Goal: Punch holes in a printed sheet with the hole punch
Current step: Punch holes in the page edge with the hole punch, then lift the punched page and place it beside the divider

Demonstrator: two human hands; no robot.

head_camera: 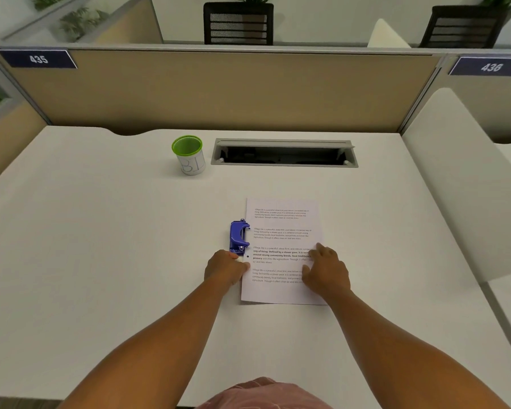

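A white printed sheet (281, 240) with several text paragraphs lies on the desk in front of me. A blue hole punch (239, 236) sits against the sheet's left edge, near its middle. One small dark hole (247, 256) shows in the left margin just below the punch. My left hand (224, 267) is at the sheet's left edge right below the punch, fingers curled, thumb on the paper's edge as if pinching it. My right hand (325, 268) rests on the right side of the sheet with relaxed fingers pressing it down.
A green-rimmed white cup (189, 154) stands at the back of the white desk (101, 246). Beside it is an open grey cable tray (283, 153). A tan partition (219, 90) closes off the back, and a white divider (460, 178) borders the right side.
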